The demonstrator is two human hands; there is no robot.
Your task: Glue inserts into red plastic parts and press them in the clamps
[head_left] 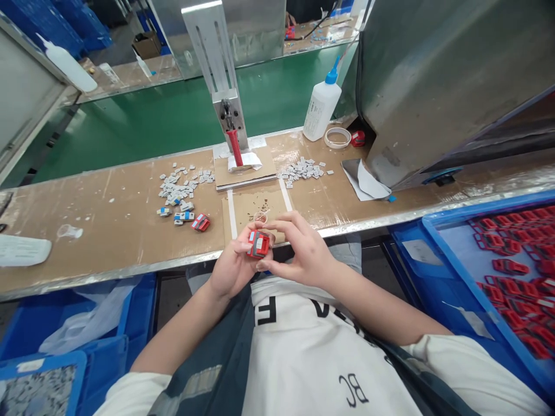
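Observation:
My left hand (pixel 236 263) is closed on a small red toy car body (pixel 259 245) with a pale piece on its upper side, held low at the table's front edge. Around the far and right sides of it curves my right hand (pixel 301 248), thumb and fingers apart; whether its fingertips touch the part I cannot tell. To the left on the table lies another red car body (pixel 201 223), beside white-and-blue small parts (pixel 184 217). Small grey-white plastic pieces are heaped left (pixel 177 188) and right (pixel 301 170) of a press with a red handle (pixel 235 147).
Behind the table runs a green conveyor belt (pixel 143 110). A white bottle with blue cap (pixel 321 107) and a tape roll (pixel 337 138) stand at the back right. Blue crates flank me; the right crate (pixel 451 254) holds many red bodies. A metal housing (pixel 433 86) rises at right.

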